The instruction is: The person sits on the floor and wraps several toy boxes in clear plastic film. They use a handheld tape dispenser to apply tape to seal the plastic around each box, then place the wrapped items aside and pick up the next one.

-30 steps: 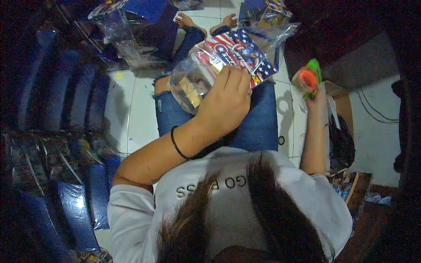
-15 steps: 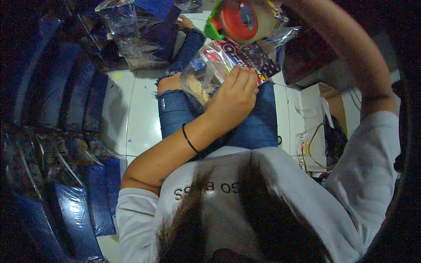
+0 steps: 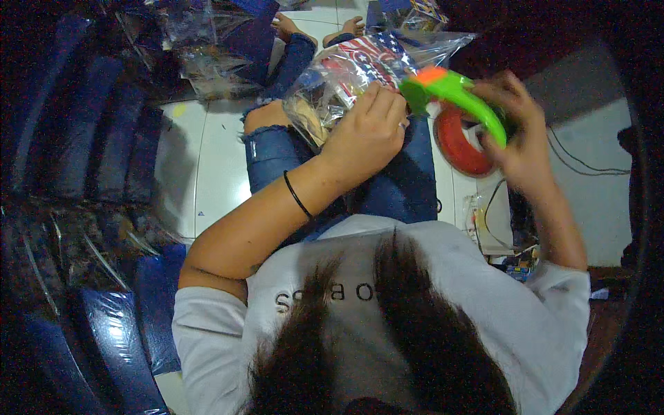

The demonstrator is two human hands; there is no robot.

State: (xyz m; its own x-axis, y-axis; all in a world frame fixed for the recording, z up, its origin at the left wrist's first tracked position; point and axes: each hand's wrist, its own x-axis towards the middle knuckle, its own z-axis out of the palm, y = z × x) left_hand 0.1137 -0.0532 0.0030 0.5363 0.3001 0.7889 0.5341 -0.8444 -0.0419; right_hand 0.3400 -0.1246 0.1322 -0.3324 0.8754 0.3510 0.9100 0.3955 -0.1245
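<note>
A clear plastic bag (image 3: 443,47) lies over my lap, with a printed card in red, white and blue (image 3: 370,62) and a beige piece (image 3: 308,121) inside. My left hand (image 3: 370,131) pinches the bag's near side, fingers pressed together. To the right of it, my right hand (image 3: 517,128) grips a green tape dispenser (image 3: 463,97) with an orange part at its front. A red ring, seemingly the roll's core (image 3: 455,145), shows below the green frame. The dispenser's front end is close to my left fingertips; motion blurs it, and whether tape touches the bag I cannot tell.
Rows of dark blue, plastic-wrapped packages (image 3: 114,332) stand along the left. More wrapped packages (image 3: 214,62) are stacked beyond my knee. At the right are a cable (image 3: 588,166) and small items (image 3: 515,266) on the white tiled floor (image 3: 221,187).
The tape dispenser has come from beyond the bag toward me and to the right, with my right hand now in view. My left hand stays nearly in place; the card has shifted a little.
</note>
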